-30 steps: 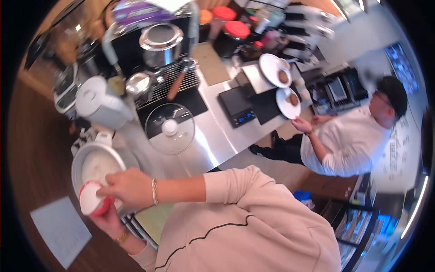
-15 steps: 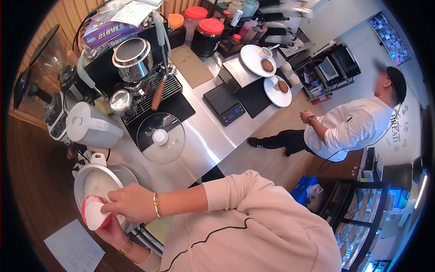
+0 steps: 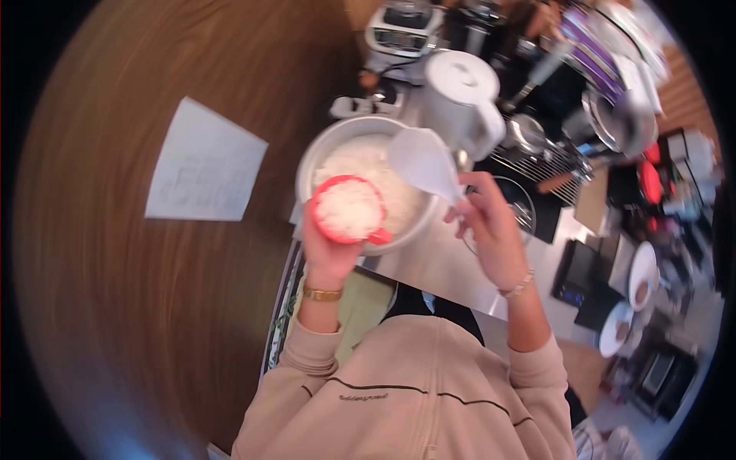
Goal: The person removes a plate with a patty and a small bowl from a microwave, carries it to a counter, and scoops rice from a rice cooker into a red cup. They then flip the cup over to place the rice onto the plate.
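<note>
My left hand is wrapped round a red cup filled with white rice, over the near left part of a round pot. In my right hand is a white rice paddle, its blade above the pot's right side. More rice lies inside the pot. Cup and paddle are apart. The picture is a little blurred.
A white kettle stands just behind the pot. A glass lid lies to the right on the steel counter. Beyond are an espresso machine, a scale and two plates. Written paper lies on brown wood at left.
The view has swung left. The paddle was at the cup's mouth; my right hand has drawn it away to the right. The rice-filled top of the cup now shows.
</note>
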`<state>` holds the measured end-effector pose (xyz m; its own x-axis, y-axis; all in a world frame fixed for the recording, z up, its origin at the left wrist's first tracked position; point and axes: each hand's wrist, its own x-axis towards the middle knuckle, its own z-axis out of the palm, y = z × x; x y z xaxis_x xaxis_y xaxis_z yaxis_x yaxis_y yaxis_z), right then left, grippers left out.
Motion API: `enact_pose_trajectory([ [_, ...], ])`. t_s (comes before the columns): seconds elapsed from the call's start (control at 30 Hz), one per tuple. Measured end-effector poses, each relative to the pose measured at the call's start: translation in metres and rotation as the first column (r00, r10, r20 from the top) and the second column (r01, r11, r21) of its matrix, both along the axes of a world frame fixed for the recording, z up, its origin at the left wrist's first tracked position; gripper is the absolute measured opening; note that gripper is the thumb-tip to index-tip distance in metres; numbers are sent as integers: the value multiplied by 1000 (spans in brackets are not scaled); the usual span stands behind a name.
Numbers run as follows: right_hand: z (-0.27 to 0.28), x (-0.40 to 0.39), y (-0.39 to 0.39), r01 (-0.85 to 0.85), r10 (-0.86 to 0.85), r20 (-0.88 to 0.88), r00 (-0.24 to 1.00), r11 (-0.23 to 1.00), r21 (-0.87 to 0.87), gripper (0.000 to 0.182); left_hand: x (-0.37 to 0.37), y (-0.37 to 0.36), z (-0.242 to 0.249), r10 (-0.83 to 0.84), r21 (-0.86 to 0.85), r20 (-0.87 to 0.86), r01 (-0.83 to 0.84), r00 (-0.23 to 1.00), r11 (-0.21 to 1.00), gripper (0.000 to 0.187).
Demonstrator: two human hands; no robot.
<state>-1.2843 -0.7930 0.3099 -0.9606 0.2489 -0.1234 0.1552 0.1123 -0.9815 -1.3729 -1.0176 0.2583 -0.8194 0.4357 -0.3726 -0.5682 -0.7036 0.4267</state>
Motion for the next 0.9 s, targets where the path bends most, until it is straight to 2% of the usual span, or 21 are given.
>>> enact_pose_trajectory([
  [0.07,8,-5,1,-44,45,7,999,993,-108,23,1,-1,-4,-28,84,-22,30,999,996,51],
  [0.1,12,-6,0,-51,54,17,998,987,-154,22,1,-3,-3,-23,55,-25,25,999,998,50],
  [0.17,15,-8,0,-141,144,51,988,988,-69,20,2,-4,3,-23,2,-28,23,999,1000,49],
  [0.3,25,-11,-3,-367,341,165,925,915,168,15,4,-6,9,-17,101,33,14,999,995,48],
  [0.4,28,-18,-13,-423,392,157,906,837,348,14,3,-3,5,-22,126,7,21,1000,992,47],
  [0.5,30,-34,-14,-527,437,305,846,775,349,13,6,0,7,-46,78,19,45,999,996,47],
  [0.67,37,-63,-17,-657,497,433,753,607,447,14,15,3,12,-85,4,25,85,996,996,47],
  [0.8,36,-79,-25,-706,477,520,708,467,533,21,14,2,15,-92,-75,-72,87,993,993,46],
  [0.83,50,-85,-30,-764,459,614,643,444,468,25,11,0,14,-80,-85,-100,72,992,994,46],
  [0.9,47,-87,-25,-754,529,539,656,492,435,25,7,0,16,-47,-41,-151,41,987,998,46],
])
